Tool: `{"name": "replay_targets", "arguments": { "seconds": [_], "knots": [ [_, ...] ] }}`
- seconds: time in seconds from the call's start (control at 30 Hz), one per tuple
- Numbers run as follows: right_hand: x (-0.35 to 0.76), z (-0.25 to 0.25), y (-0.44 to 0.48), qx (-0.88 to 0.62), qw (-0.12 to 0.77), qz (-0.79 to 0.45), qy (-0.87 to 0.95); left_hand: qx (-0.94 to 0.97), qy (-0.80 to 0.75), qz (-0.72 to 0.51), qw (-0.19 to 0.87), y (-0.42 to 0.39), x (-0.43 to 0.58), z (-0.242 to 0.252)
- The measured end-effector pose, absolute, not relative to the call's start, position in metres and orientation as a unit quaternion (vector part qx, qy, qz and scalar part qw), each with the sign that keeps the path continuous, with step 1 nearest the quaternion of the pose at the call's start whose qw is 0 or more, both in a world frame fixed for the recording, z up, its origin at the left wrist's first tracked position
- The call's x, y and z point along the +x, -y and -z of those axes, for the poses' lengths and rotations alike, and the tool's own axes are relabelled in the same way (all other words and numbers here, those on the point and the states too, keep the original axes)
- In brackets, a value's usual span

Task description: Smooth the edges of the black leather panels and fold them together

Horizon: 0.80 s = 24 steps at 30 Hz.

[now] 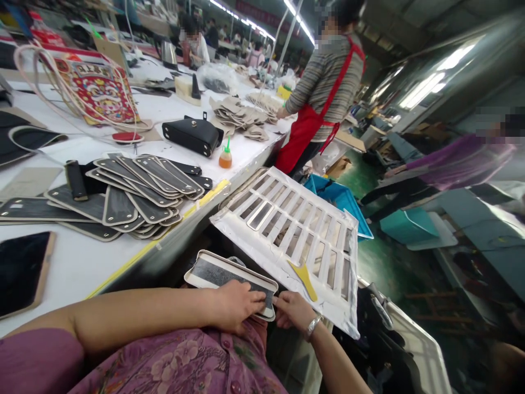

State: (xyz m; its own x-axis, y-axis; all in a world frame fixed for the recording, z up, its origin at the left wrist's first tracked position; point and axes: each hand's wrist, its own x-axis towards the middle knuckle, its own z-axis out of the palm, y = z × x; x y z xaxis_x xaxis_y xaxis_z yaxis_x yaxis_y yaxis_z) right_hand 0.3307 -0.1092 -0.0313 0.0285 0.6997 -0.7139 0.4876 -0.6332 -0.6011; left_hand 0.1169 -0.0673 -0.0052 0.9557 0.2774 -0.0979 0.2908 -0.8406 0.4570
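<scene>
Close to my lap lies a long dark grey bag panel (219, 274) with raised cream edges. My left hand (235, 306) grips it near its right end, fingers bent over the grey face. My right hand (292, 310), with a silver bracelet at the wrist, pinches the panel's right end edge. The undersides of both hands are hidden. To the left on the table, several similar flat panels (118, 210) with pale edging and small metal studs lie in a loose pile.
Right of the panel stands a white slotted rack (283, 268) bearing a yellow scraper (304, 280). On the table are a phone (25, 268), a black bag (192, 135) and a small glue bottle (225, 157). A co-worker in a red apron (303, 131) stands beyond, near a blue crate (361, 227).
</scene>
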Motion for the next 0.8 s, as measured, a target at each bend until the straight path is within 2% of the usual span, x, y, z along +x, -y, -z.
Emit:
{"name": "replay_targets", "arguments": {
  "seconds": [0.07, 0.13, 0.2, 0.27, 0.33, 0.47, 0.8],
  "knots": [
    [0.329, 0.025, 0.110, -0.709, 0.076, -0.562, 0.418, 0.918, -0.164, -0.046, 0.358, 0.059, 0.098, -0.006],
    [0.326, 0.022, 0.110, -0.706, 0.071, -0.561, 0.426, 0.832, -0.246, -0.152, 0.474, 0.047, 0.068, -0.014],
    [0.324, 0.022, 0.110, -0.705, 0.066, -0.558, 0.432, 0.716, -0.375, -0.261, 0.528, 0.034, 0.033, -0.013],
    [0.324, 0.025, 0.108, -0.709, 0.052, -0.551, 0.437, 0.613, -0.476, -0.316, 0.545, 0.024, 0.001, -0.004],
    [0.327, 0.030, 0.105, -0.708, 0.038, -0.552, 0.439, 0.547, -0.508, -0.290, 0.599, 0.018, -0.023, 0.012],
    [0.334, 0.036, 0.101, -0.686, 0.028, -0.587, 0.429, 0.492, -0.478, -0.195, 0.701, 0.012, -0.037, 0.041],
    [0.344, 0.037, 0.096, -0.656, 0.031, -0.626, 0.421, 0.529, -0.436, -0.030, 0.727, -0.012, -0.025, 0.043]
  ]
}}
